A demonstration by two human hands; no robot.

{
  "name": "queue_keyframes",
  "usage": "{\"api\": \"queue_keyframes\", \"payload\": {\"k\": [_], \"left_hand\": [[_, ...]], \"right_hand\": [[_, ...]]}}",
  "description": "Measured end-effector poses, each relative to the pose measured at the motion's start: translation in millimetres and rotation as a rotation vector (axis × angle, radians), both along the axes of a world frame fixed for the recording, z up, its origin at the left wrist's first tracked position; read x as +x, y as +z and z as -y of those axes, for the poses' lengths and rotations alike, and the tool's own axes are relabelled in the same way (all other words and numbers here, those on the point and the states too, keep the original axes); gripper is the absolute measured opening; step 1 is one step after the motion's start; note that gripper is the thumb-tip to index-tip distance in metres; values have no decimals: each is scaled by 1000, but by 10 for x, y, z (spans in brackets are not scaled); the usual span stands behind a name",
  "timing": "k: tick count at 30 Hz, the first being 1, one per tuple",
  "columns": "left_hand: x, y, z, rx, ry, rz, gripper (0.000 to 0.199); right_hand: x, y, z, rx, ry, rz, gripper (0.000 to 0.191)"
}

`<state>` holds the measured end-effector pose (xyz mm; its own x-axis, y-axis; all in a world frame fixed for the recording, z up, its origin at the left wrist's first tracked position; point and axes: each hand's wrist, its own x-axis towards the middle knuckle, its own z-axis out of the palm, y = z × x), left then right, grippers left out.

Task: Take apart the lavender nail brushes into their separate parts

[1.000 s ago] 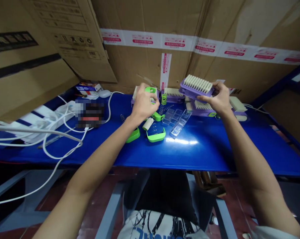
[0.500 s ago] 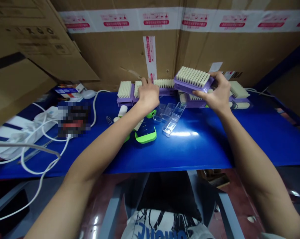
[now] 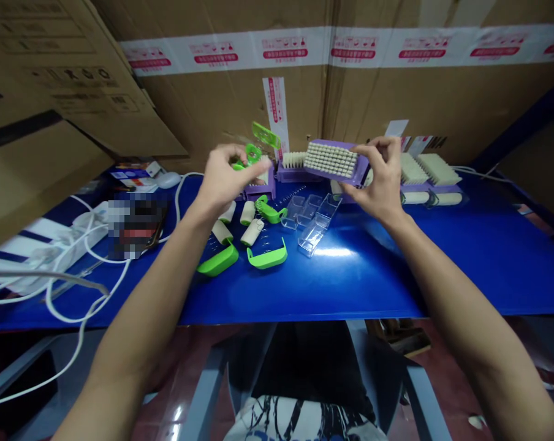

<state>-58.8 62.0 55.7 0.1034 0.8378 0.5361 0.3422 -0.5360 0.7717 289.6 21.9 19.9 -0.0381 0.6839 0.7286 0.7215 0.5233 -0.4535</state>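
Observation:
My right hand (image 3: 379, 177) grips a purple brush (image 3: 334, 160) by its right end, its cream bristles tilted toward me above the table. Bright green plastic parts (image 3: 253, 153) are in my left hand (image 3: 226, 177), between thumb and fingers; how many is hard to tell. Behind and below that hand is a purple-based bristle block (image 3: 261, 188). Nearer me lie cream rollers (image 3: 252, 233), a green bracket (image 3: 271, 210) and two green curved handles (image 3: 268, 257) (image 3: 219, 260). Clear plastic pieces (image 3: 317, 228) rest between my hands.
More purple bristle blocks (image 3: 437, 169) line the back right, with cream rollers before them. Cardboard (image 3: 235, 98) stands behind the blue table (image 3: 364, 275). At left are white cables (image 3: 81, 318), a power strip (image 3: 93, 220), a partly blurred dark object (image 3: 141, 233) and a white mouse (image 3: 168, 180).
My left hand has moved left from the back row and now holds green parts. The brush in my right hand has shifted left and tipped, its bristles facing me more.

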Motion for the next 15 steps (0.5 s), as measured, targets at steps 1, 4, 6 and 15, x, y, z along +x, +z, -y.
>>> {"api": "queue_keyframes", "payload": {"k": [1,4,6,15], "left_hand": [[9,-8,30,-1,-19,-6,47],[153,35,56,-56,-179,-53,40],[286,60,12,-117,-313,-104,35],[459,-198,-206,-327,-504,-229,31]], "right_hand": [[-14,15,20,8,-15,-12,59],[35,43,30,50,-84,-75,64],[110,38,2,67,-103,-116,64],[310,18,-66,42,-26,-172,61]]}}
